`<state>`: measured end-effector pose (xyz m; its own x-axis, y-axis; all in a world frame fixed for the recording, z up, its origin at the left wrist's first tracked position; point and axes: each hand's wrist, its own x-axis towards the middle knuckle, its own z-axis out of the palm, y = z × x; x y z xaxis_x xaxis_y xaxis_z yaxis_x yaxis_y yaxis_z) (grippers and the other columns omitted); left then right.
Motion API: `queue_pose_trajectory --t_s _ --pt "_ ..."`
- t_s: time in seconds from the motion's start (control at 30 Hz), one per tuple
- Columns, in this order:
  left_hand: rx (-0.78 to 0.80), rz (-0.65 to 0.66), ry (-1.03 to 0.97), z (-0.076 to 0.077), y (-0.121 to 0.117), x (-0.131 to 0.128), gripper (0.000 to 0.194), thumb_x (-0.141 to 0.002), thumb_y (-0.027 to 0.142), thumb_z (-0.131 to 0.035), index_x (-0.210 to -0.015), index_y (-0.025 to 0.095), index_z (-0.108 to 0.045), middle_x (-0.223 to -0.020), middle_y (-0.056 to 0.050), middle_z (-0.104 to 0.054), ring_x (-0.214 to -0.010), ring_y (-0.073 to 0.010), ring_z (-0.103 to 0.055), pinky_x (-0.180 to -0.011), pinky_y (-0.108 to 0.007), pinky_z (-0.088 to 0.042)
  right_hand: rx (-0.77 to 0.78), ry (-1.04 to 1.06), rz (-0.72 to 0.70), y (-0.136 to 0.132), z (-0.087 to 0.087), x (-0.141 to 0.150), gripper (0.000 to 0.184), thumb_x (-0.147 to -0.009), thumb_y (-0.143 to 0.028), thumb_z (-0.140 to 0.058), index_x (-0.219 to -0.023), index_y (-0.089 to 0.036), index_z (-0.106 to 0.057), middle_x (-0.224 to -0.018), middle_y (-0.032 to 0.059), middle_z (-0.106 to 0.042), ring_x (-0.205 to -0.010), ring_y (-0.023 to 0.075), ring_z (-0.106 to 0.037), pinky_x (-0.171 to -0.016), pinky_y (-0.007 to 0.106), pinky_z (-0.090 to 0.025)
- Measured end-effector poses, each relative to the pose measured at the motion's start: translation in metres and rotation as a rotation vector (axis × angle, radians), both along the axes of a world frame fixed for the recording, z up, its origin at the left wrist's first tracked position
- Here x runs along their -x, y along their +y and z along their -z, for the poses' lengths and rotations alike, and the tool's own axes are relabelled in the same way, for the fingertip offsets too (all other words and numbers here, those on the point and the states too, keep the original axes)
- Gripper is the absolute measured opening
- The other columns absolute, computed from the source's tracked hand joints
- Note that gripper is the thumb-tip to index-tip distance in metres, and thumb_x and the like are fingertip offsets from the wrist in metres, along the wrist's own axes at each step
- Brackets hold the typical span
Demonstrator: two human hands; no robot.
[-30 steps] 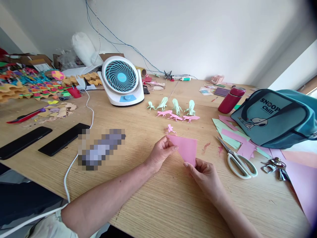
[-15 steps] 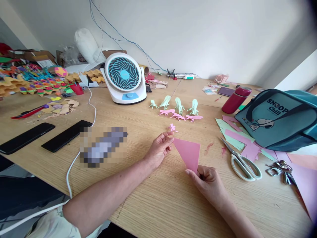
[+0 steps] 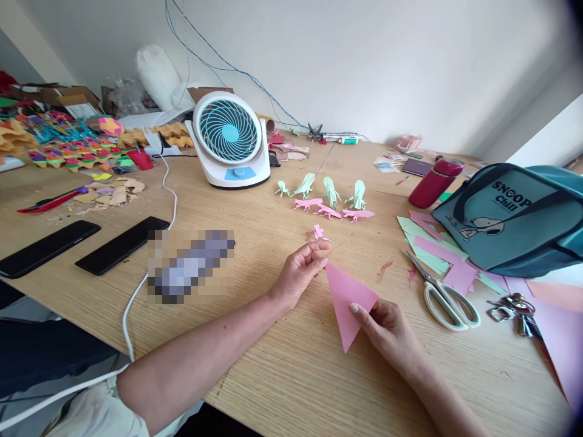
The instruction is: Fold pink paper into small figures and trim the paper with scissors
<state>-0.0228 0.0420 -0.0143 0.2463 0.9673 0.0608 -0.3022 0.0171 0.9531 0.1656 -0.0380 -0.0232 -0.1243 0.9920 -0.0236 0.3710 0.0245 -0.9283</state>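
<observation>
Paper (image 3: pixel 344 288), a pink triangle, is over the desk (image 3: pixel 282 376); the right hand (image 3: pixel 392 334) holds it in its grip from four o'clock, thumb on top. At ten o'clock, the left hand (image 3: pixel 298 268) has a narrow grip beside the upper corner; I cannot tell if it pinches. Scissors (image 3: pixel 430 281) lie at three.

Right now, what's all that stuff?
Paper triangle: 1, pink, front
Back figures: 4, green, middle
Front figures: 4, pink, middle
Scissors: 1, cream handles, right
Keys: several, silver, right
Loose paper: several, pink/green, right
Bag: 1, teal, right
Bottle: 1, red, right
Fan: 1, white/blue, back
Flat slabs: 2, black, left
Blurred thing: 1, greyish, left
Crafts: many, multicoloured, left
Table: 1, brown, below
Left hand: 1, bare, by triangle's corner
Right hand: 1, bare, holding triangle
</observation>
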Motion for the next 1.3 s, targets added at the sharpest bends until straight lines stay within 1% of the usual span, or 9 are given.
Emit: queue_pose_trajectory --t_s 0.17,0.33,0.47,0.6,0.73,0.83,1.0,1.13,1.3 --pt "-0.134 -0.055 0.113 -0.004 -0.004 0.0 0.044 -0.083 0.029 -0.068 -0.125 0.017 -0.062 -0.069 0.005 -0.05 -0.066 -0.0091 -0.044 -0.067 -0.022 -0.036 0.042 0.007 0.012 0.001 0.0 -0.002 0.049 -0.081 -0.059 -0.065 -0.058 -0.018 -0.051 -0.056 -0.0026 -0.038 -0.053 0.0108 -0.03 -0.049 0.026 -0.025" --pt "-0.076 -0.101 0.09 -0.005 -0.003 0.0 0.046 -0.083 0.03 -0.068 -0.126 0.017 -0.059 -0.074 0.003 -0.058 -0.066 -0.0095 -0.048 -0.065 -0.021 -0.039 0.049 0.051 0.047 0.002 -0.004 0.0 0.052 -0.078 -0.062 -0.066 -0.057 -0.019 -0.048 -0.055 -0.003 -0.039 -0.053 0.0107 -0.031 -0.049 0.025 -0.024" --pt "0.014 0.11 0.088 -0.002 -0.007 -0.002 0.038 -0.087 0.042 -0.064 -0.114 0.015 -0.063 -0.076 0.0 -0.059 -0.065 -0.0101 -0.052 -0.062 -0.022 -0.041 0.022 0.092 0.099 0.003 -0.002 0.003 0.053 -0.077 -0.063 -0.066 -0.056 -0.02 -0.044 -0.053 -0.0035 -0.039 -0.051 0.01 -0.03 -0.047 0.025 -0.023" --pt "-0.084 0.303 0.151 0.0 -0.013 -0.006 0.032 -0.083 0.044 -0.069 -0.082 0.013 -0.063 -0.072 0.0 -0.056 -0.066 -0.0105 -0.051 -0.063 -0.023 -0.04 0.001 0.142 0.122 0.003 -0.001 0.006 0.051 -0.077 -0.062 -0.068 -0.057 -0.019 -0.049 -0.053 -0.0028 -0.043 -0.05 0.0103 -0.033 -0.046 0.025 -0.026" --pt "-0.087 0.281 0.226 0.0 -0.015 -0.006 0.036 -0.083 0.048 -0.067 -0.078 0.013 -0.063 -0.066 0.002 -0.052 -0.058 -0.0083 -0.044 -0.056 -0.022 -0.035 -0.053 0.171 0.087 0.001 -0.009 0.007 0.043 -0.084 -0.058 -0.062 -0.068 -0.019 -0.059 -0.059 -0.0007 -0.052 -0.055 0.0128 -0.043 -0.051 0.025 -0.035" --pt "-0.039 0.248 0.244 0.001 -0.012 -0.005 0.039 -0.081 0.052 -0.067 -0.08 0.013 -0.062 -0.065 0.003 -0.051 -0.053 -0.0073 -0.041 -0.048 -0.02 -0.032 -0.095 0.176 0.087 0.001 -0.013 0.003 0.04 -0.091 -0.056 -0.054 -0.075 -0.02 -0.059 -0.065 -0.0001 -0.054 -0.061 0.0151 -0.048 -0.059 0.026 -0.04" --pt "-0.016 0.247 0.239 0.003 -0.01 -0.004 0.04 -0.081 0.053 -0.067 -0.079 0.013 -0.06 -0.066 0.003 -0.05 -0.051 -0.006 -0.041 -0.045 -0.019 -0.032 -0.109 0.275 0.152 0.003 -0.002 -0.005 0.046 -0.1 -0.053 -0.038 -0.07 -0.021 -0.052 -0.068 0.0008 -0.054 -0.066 0.0157 -0.048 -0.064 0.027 -0.039" --pt "-0.02 0.26 0.257 0.004 -0.011 -0.004 0.04 -0.081 0.052 -0.066 -0.079 0.013 -0.059 -0.066 0.003 -0.05 -0.052 -0.0059 -0.041 -0.046 -0.018 -0.031 -0.072 0.341 0.177 0.005 0.003 -0.006 0.045 -0.099 -0.053 -0.041 -0.071 -0.021 -0.054 -0.07 0.002 -0.057 -0.066 0.016 -0.049 -0.064 0.027 -0.04" --pt "-0.04 0.264 0.277 0.003 -0.011 -0.003 0.039 -0.083 0.051 -0.065 -0.078 0.013 -0.059 -0.067 0.003 -0.051 -0.053 -0.0061 -0.042 -0.048 -0.019 -0.032 -0.053 0.349 0.168 0.007 0.001 -0.007 0.042 -0.097 -0.052 -0.047 -0.07 -0.02 -0.056 -0.067 0.0009 -0.054 -0.065 0.0154 -0.048 -0.061 0.026 -0.039"
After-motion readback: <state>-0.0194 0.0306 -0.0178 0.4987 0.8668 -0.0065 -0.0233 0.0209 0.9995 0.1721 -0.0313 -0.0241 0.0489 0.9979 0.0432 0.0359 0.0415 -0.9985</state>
